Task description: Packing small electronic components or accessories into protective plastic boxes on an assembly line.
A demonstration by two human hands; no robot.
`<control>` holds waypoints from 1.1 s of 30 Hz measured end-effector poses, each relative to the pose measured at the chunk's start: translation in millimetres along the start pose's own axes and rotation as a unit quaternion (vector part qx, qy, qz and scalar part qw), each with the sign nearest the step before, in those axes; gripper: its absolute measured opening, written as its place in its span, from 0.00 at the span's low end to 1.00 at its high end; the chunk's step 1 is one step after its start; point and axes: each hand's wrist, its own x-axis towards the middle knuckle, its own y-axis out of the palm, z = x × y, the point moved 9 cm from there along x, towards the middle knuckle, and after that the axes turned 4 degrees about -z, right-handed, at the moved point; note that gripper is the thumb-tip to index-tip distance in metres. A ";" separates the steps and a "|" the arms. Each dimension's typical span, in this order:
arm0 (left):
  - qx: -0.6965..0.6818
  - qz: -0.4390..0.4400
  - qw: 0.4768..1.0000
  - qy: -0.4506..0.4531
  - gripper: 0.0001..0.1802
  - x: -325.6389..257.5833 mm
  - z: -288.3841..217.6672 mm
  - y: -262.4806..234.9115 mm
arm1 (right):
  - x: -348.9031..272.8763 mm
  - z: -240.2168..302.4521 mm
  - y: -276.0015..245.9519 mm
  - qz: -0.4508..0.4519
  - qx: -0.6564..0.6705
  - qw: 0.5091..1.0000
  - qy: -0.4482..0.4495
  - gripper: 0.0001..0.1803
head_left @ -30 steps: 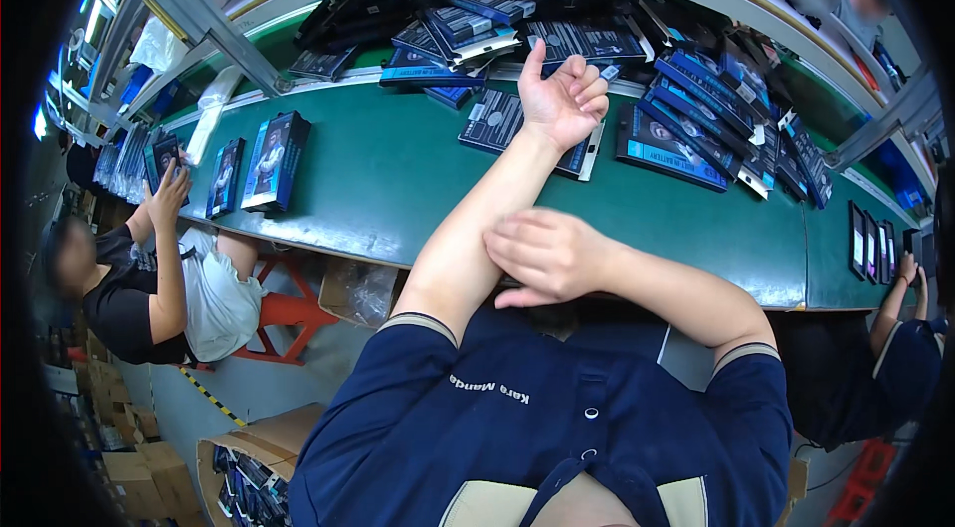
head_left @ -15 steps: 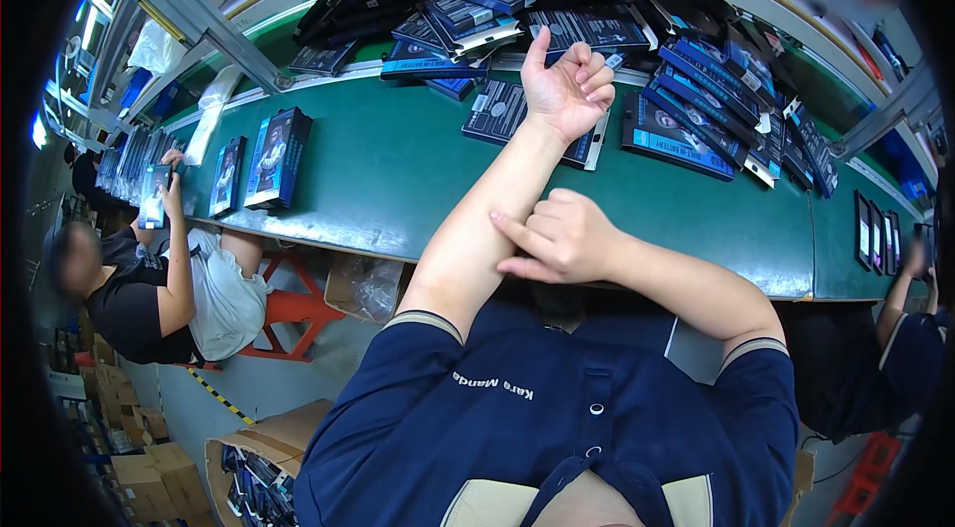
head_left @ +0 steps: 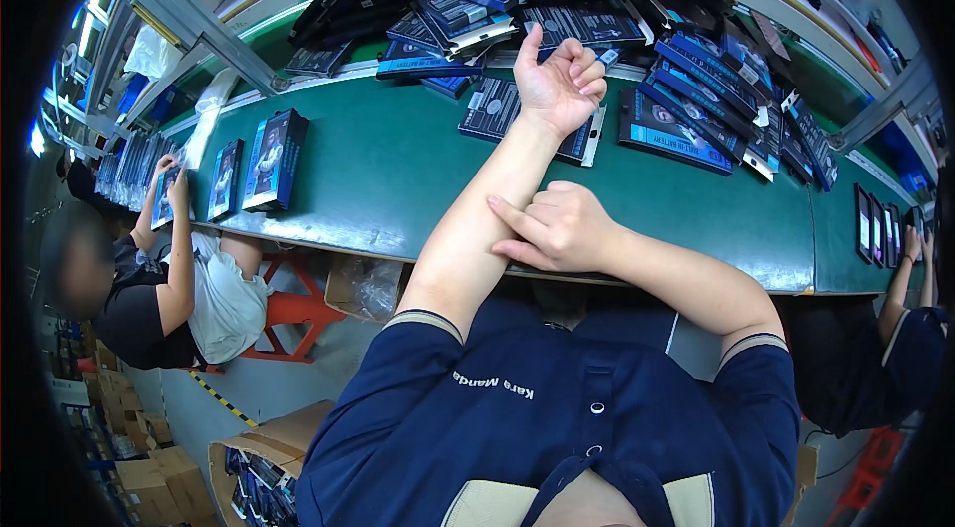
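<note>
My left arm stretches out over the green belt (head_left: pixel 398 169). My left hand (head_left: pixel 560 82) hangs above a flat dark blue box (head_left: pixel 494 109) with its fingers curled into a loose fist, thumb up, holding nothing. My right hand (head_left: pixel 557 227) lies across my left forearm near the belt's front edge, two fingertips pressing on the skin, nothing in it. A heap of flat blue and black boxes (head_left: pixel 597 25) covers the far side of the belt behind my left hand.
A person seated at the left (head_left: pixel 169 278) holds a box over a row of upright boxes (head_left: pixel 274 159). Another person's arm (head_left: pixel 900 268) reaches in at the right. An orange stool (head_left: pixel 298 313) and an open carton of boxes (head_left: pixel 259 477) stand below.
My left hand has curled from spread fingers into a loose fist. My right hand has slid a little along the forearm. The person at the left has lowered their arms slightly.
</note>
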 end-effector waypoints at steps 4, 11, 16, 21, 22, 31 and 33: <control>-0.001 0.017 1.000 0.002 0.33 -1.2 -3.0 2.1 | -1.8 -15.6 1.8 0.040 -0.054 0.997 0.048 0.27; 0.014 0.005 1.000 -0.015 0.33 0.0 3.7 -1.3 | -4.8 -8.9 7.7 0.072 -0.021 0.996 0.054 0.30; 0.020 -0.003 1.000 -0.011 0.33 -1.1 7.6 1.6 | -1.4 -1.0 0.7 -0.001 0.029 1.000 0.009 0.31; 0.026 0.028 0.999 -0.005 0.33 -2.8 3.3 11.1 | -7.9 -7.9 9.0 0.067 -0.007 0.996 0.057 0.30; 0.027 0.028 0.999 -0.004 0.33 -2.0 3.4 11.3 | -5.4 -3.4 1.0 0.006 0.024 0.999 0.028 0.30; -0.015 0.119 0.992 -0.050 0.42 -11.3 14.6 41.0 | -5.7 1.6 0.8 -0.020 0.024 0.999 0.016 0.30; -0.009 0.100 0.995 -0.025 0.44 -11.0 12.5 38.5 | -8.0 -4.6 14.7 0.077 -0.010 0.995 0.055 0.30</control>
